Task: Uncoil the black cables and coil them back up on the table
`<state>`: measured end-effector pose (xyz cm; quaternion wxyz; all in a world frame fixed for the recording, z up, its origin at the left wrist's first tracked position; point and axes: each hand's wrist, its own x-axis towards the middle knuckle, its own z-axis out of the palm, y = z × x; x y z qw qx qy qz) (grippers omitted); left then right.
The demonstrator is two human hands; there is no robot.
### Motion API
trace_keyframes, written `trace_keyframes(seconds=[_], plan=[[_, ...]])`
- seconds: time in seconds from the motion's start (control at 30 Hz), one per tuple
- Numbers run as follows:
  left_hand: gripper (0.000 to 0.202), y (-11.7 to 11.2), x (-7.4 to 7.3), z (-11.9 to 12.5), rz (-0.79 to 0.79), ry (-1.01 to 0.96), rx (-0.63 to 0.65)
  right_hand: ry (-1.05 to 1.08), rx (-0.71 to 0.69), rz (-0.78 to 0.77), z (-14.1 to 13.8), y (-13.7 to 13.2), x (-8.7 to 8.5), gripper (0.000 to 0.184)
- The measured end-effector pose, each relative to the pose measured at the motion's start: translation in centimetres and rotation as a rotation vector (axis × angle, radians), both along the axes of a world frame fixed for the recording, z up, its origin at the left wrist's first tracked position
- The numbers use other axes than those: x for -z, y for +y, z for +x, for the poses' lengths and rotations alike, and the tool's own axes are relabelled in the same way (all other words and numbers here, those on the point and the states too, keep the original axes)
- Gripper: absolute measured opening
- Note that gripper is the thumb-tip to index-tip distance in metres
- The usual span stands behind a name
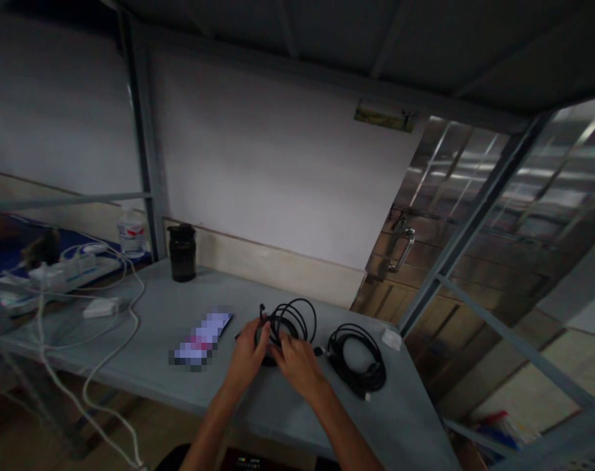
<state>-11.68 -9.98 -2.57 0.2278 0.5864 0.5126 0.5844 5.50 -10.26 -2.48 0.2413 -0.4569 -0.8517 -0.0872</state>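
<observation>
A loosely looped black cable (304, 312) is between my two hands, just above the grey tabletop. My left hand (251, 343) grips its coil from the left side, with a connector end sticking up above the fingers. My right hand (294, 356) has its fingers closed on the loops from the right. Part of the cable is hidden behind my fingers. To the right of that hand a second coiled black cable (349, 373) lies flat on the table, apart from it.
A phone with a blurred screen (203, 337) lies left of my hands. Further back stands a dark bottle (182, 252). White cords (135, 314) and a white adapter (102, 307) occupy the table's left end. A small white object (392, 339) sits near the right edge, beside a metal post (464, 242).
</observation>
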Motion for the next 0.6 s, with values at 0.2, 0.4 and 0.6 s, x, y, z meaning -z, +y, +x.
trace_keyframes(seconds=[0.2, 0.4, 0.6], plan=[[0.051, 0.5, 3.9, -1.5, 0.008, 0.116, -0.205, 0.035, -0.035, -0.012, -0.9, 0.2, 2.9, 0.036], [0.069, 0.8, 4.4, -1.3, 0.021, 0.166, -0.339, 0.071, -0.070, -0.061, -0.4, 0.7, 4.2, 0.038], [0.061, 0.2, 3.4, -0.9, 0.064, 0.195, -0.210, 0.062, -0.132, -0.098, -0.2, 0.5, 3.3, 0.029]])
